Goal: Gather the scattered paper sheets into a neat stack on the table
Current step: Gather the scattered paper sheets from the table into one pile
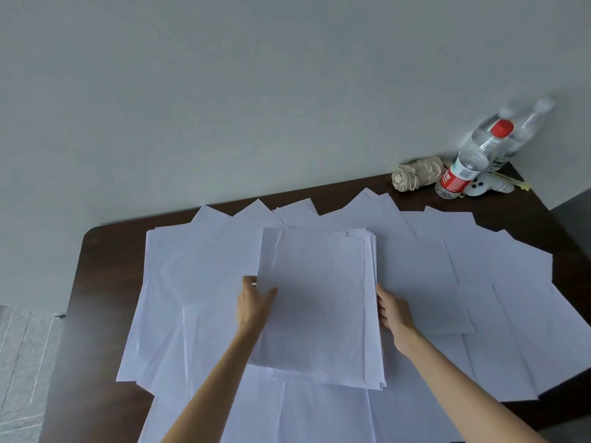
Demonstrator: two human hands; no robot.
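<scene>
A stack of white paper sheets [316,302] sits at the middle of the dark brown table [96,282], its edges slightly uneven on the right and bottom. My left hand [254,303] holds the stack's left edge, thumb on the top sheet and fingers under it. My right hand [395,311] rests against the stack's right edge; its fingertips are hidden under the sheets. Several loose white sheets [499,282] lie fanned out around and beneath the stack, covering most of the table.
At the back right corner stand two clear water bottles [473,155], one with a red cap and label, beside a folded beige umbrella [415,175] and a small white object [479,186]. A grey wall runs behind the table. The floor shows at the left.
</scene>
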